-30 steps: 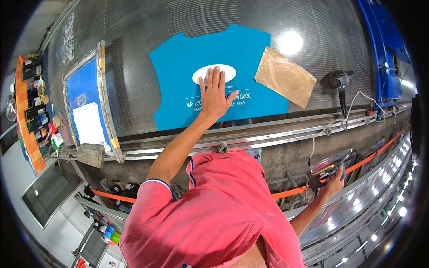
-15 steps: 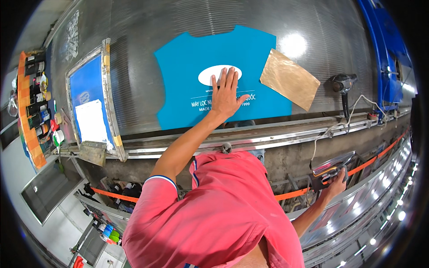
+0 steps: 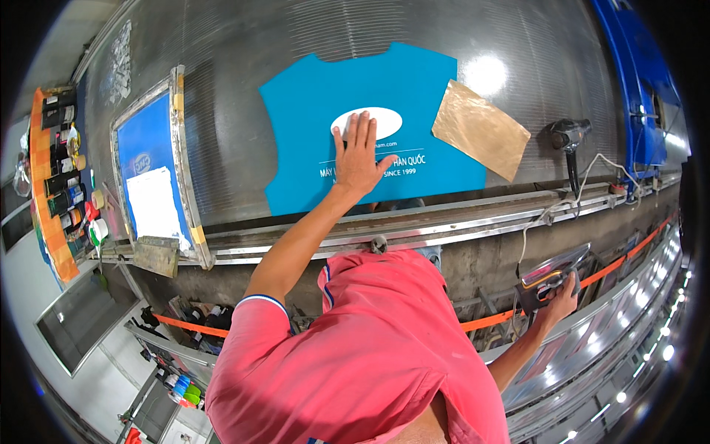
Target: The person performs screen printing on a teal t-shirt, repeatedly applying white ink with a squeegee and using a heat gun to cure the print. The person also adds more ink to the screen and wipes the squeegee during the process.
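Dark table (image 3: 229, 148): blue fabric (image 3: 314, 126) beneath spread left fingers (image 3: 362, 131); right fingers (image 3: 567, 296), small in view, apparently clamped on iron (image 3: 546, 285).

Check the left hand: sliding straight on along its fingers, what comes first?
Likely the flat teal cloth past the white oval the left hand partly covers, then the grey table; nothing raised shows in that line, though contact height is unclear.

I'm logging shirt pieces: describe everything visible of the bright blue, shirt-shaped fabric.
The bright blue, shirt-shaped fabric lies flat and smooth on the dark grey tabletop, its shallow neckline at the far edge. A solid white oval and white lettering below are partly covered by the person's bare left hand, palm down on it. A brownish, four-sided sheet overlaps its right side.
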`<move>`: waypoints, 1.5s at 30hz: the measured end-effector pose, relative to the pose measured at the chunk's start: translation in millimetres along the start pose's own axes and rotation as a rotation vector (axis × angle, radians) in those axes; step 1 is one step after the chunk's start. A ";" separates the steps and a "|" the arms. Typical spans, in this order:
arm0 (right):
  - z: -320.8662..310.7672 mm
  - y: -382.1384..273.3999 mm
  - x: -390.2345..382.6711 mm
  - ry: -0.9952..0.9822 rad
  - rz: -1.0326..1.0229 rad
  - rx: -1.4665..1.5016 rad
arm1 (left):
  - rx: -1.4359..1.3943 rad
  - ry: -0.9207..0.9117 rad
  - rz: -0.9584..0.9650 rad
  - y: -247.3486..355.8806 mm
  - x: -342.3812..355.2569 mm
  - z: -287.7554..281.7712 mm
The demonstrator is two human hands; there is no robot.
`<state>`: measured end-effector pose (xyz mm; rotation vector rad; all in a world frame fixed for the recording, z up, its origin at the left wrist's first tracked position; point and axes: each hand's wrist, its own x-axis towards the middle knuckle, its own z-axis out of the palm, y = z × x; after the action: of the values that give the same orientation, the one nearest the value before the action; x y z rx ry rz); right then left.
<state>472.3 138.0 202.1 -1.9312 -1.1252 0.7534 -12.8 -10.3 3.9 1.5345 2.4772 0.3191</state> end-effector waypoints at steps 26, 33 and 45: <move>10.9 -6.6 -10.5 -0.018 -0.021 -0.009 | 0.016 0.015 -0.008 -57.3 -36.7 -14.9; -5.9 -18.7 -28.1 0.015 -0.021 0.023 | -0.049 0.427 -0.484 -133.3 -52.2 -42.8; -54.2 38.6 32.7 0.051 -0.025 0.014 | -0.743 0.427 -0.574 20.1 -29.8 -40.6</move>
<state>546.1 137.7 195.0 -1.9104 -1.1078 0.6930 5.6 -31.3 50.4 0.4724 2.4836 1.3632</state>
